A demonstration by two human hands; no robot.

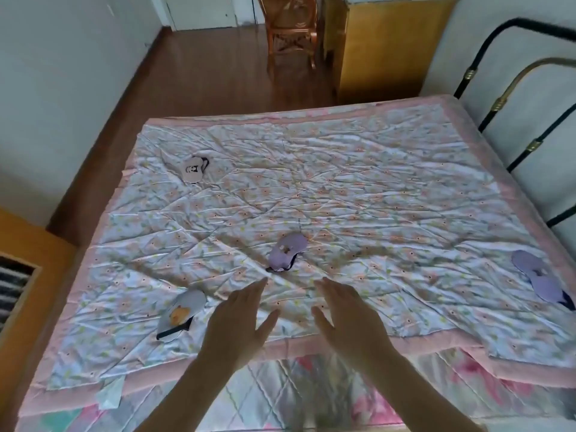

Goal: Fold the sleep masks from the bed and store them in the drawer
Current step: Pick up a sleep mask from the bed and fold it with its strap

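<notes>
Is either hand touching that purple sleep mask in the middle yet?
Apart. The head view shows floral quilt between the purple mask and both the left hand and right hand.

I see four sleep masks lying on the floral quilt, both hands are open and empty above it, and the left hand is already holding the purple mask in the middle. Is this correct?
Not quite. The head view shows the left hand holds nothing; the middle purple mask lies untouched on the floral quilt, beyond the fingertips. The rest stands: four masks, and the right hand is open and empty too.
</notes>
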